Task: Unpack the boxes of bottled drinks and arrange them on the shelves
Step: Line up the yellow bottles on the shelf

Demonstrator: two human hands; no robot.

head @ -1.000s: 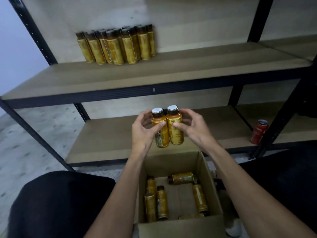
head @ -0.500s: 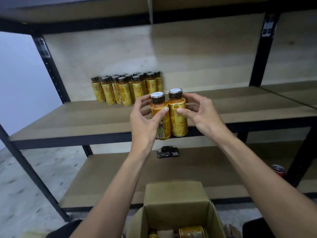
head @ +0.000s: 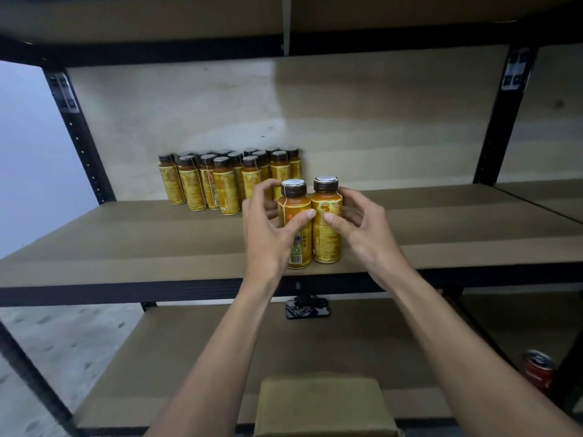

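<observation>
Head view: left hand [head: 268, 230] grips the left bottle [head: 295, 203] and right hand [head: 362, 230] the right bottle [head: 326, 242], side by side at the shelf's [head: 126, 244] near edge, while the bottle cluster [head: 224, 190] already stands far left, so stocking seems partly done, with the box [head: 318, 402] contents hidden.

Middle shelf [head: 126, 247]: a bunch of yellow bottles [head: 225, 190] at the back, two more bottles [head: 326, 228] near the front.
Lower shelf [head: 189, 357]: a small black thing [head: 307, 309], a red can [head: 538, 372] far right.

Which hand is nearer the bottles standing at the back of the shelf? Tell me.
Left. The left hand grips the left bottle just right of and in front of the standing bottles; the right hand grips the right bottle, farther right.
</observation>
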